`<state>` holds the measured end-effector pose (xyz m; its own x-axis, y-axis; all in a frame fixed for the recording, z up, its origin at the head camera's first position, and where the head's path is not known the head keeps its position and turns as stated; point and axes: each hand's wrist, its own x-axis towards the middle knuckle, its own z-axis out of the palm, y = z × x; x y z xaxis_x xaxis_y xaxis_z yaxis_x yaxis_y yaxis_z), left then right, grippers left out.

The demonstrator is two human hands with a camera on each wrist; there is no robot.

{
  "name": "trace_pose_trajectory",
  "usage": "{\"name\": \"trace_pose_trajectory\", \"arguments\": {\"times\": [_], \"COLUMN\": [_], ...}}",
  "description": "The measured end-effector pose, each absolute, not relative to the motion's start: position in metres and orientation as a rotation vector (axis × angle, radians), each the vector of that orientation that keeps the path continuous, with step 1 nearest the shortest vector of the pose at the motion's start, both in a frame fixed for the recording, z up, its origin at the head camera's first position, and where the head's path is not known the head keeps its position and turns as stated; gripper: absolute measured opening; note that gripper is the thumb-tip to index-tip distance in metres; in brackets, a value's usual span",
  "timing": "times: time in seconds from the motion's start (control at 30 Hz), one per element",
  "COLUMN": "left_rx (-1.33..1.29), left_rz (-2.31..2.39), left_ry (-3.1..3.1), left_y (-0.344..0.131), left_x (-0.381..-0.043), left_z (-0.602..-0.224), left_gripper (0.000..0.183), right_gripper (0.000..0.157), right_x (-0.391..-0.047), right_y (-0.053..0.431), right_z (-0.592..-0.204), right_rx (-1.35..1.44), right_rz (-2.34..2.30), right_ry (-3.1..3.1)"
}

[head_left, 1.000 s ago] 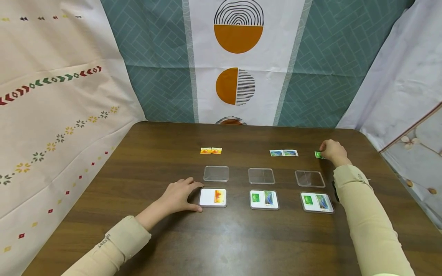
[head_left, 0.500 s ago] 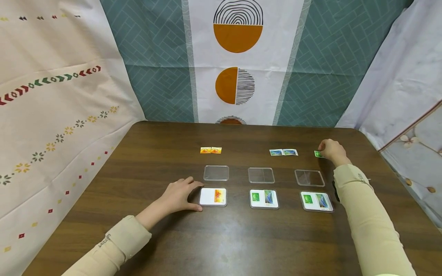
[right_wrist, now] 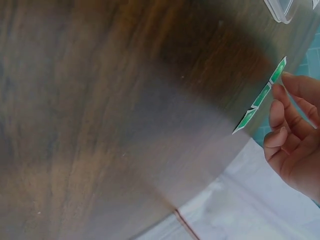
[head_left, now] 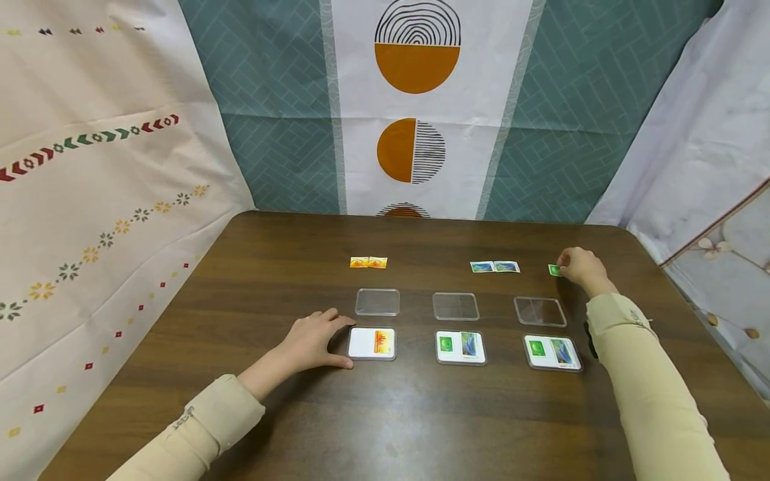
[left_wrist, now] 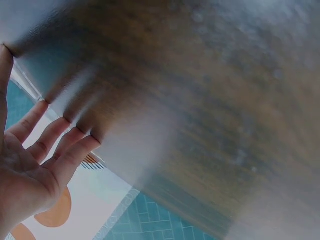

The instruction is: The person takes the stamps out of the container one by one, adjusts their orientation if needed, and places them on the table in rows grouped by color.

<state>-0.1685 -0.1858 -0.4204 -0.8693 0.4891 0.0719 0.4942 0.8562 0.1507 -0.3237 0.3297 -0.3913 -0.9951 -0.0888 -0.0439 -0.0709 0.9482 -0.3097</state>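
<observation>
My left hand (head_left: 314,339) rests at the left end of a clear case (head_left: 361,343) with a white insert and one orange stamp. Thumb and index finger lie at its two left corners; the fingers look straight in the left wrist view. At the far right, my right hand (head_left: 582,267) reaches a row of three green stamps (right_wrist: 261,95) on the table. Its thumb and index finger meet at the edge of a green stamp (right_wrist: 278,71), seemingly pinching it, while the other fingers curl. The head view shows only part of that row, the rest hidden behind the hand.
Two more cases, a middle case (head_left: 460,361) and a right case (head_left: 549,364), each hold a green and a blue stamp. Behind stand three clear lids (head_left: 377,302). Further back lie two orange stamps (head_left: 359,262) and two blue stamps (head_left: 482,267). Curtains hang round the table.
My right hand has shifted very slightly, its wrist and sleeve a little to the right, with fingertips still at the green stamps. The left hand and the cases stay put.
</observation>
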Motion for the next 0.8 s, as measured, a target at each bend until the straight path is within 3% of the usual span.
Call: {"name": "trace_pose_trajectory", "arguments": {"times": [0.8], "left_rx": [-0.788], "left_rz": [-0.294], "left_ry": [-3.007], "left_y": [-0.184], "left_x": [-0.168], "left_z": [-0.417], "left_gripper": [0.073], "right_gripper": [0.017], "right_x": [-0.309], "right_y": [0.332], "right_z": [-0.384], "right_rx": [-0.218], "right_rz": [-0.539], "right_ry": [3.084]}}
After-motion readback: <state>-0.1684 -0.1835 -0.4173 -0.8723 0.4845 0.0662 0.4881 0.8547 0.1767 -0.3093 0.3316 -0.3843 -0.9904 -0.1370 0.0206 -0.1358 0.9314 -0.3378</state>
